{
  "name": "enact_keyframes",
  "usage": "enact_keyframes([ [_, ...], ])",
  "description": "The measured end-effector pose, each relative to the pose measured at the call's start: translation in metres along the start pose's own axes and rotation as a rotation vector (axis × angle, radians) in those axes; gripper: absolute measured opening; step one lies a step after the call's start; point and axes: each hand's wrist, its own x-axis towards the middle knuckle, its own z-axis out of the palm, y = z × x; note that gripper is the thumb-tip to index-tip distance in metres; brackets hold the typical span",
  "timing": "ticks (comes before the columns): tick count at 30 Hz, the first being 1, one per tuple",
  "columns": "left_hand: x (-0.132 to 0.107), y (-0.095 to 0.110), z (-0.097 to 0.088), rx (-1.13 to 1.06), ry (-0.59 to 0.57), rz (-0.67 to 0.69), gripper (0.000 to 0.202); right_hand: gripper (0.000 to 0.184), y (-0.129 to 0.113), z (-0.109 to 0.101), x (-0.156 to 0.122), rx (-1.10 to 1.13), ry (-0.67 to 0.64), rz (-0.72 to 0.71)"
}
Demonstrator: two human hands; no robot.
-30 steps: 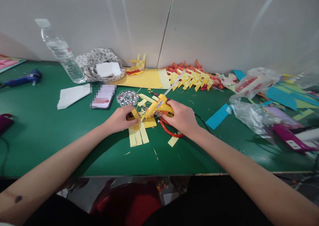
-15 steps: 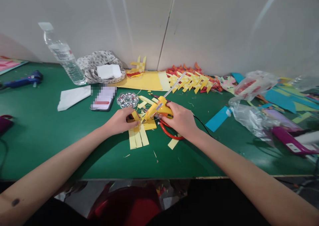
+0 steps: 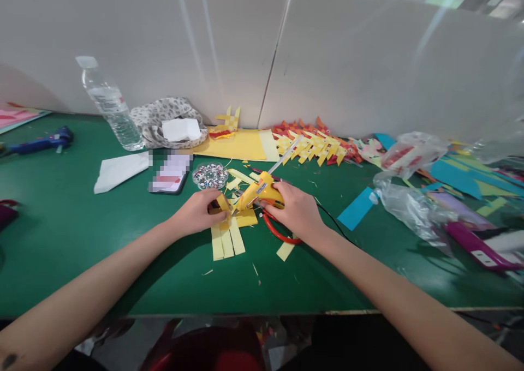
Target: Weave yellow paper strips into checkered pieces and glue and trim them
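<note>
My right hand is closed around a yellow hot glue gun, whose nozzle points left and down at a bundle of yellow paper strips. My left hand pinches the folded top end of those strips against the green table. The lower ends of the strips fan out flat toward me. Red-handled scissors lie under my right hand.
A dish of googly eyes, a phone, a white tissue and a water bottle stand behind my left hand. Woven yellow-and-orange paper pieces line the back wall. Plastic bags and blue paper lie right. A blue glue gun lies far left.
The head camera has tilted up a little, so everything sits lower in view. Both hands, the glue gun and the strips keep the same arrangement.
</note>
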Motion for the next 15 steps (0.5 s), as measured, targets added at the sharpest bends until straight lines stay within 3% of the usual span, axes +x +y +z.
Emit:
enact_keyframes([
  [15,0.0003,-0.0009,0.0006,0.007,0.011,0.008,0.01,0.034,0.0014,-0.0045,0.0013,0.016,-0.04,-0.023],
])
